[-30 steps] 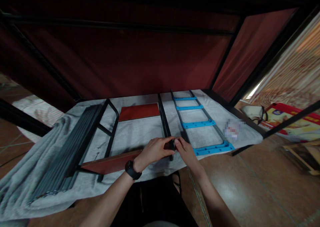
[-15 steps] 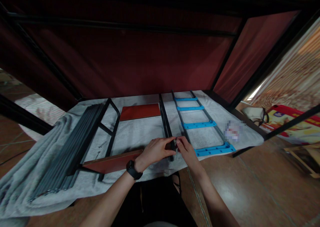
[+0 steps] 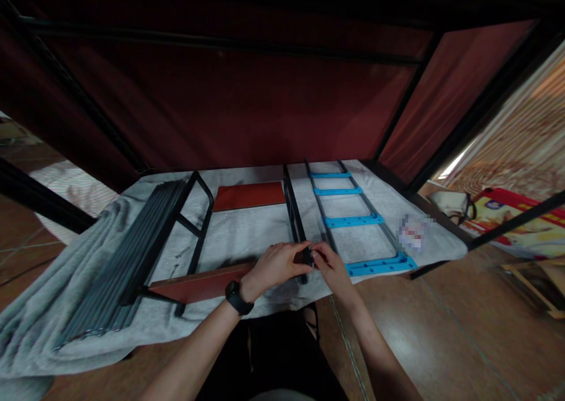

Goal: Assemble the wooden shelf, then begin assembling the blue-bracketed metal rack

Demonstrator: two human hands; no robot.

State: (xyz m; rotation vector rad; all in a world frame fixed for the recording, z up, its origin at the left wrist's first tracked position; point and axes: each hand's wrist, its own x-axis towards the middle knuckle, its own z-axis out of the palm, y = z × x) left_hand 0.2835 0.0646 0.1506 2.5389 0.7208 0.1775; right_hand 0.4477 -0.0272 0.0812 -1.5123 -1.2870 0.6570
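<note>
My left hand [image 3: 285, 264], with a black watch on its wrist, has thumb and fingers round the near end of a black metal frame bar [image 3: 293, 206]. On the bar's right side, the fingertips of my right hand [image 3: 325, 259] are pinched together; what they hold is too small to make out. An upright reddish-brown board [image 3: 198, 284] runs from the bar toward a second black frame [image 3: 196, 249] on the left. Another such board [image 3: 248, 196] lies farther back between the frames.
A grey cloth [image 3: 238, 233] covers the surface. Grey tubes [image 3: 123, 257] lie at the left, small screws [image 3: 176, 262] near the left frame, and a blue-runged rack [image 3: 375, 265] at the right. Black posts and dark red panels [image 3: 247, 106] stand behind.
The view has shifted slightly. My right fingertips have moved a little at the bar's near end, while my left hand keeps its grip there.
</note>
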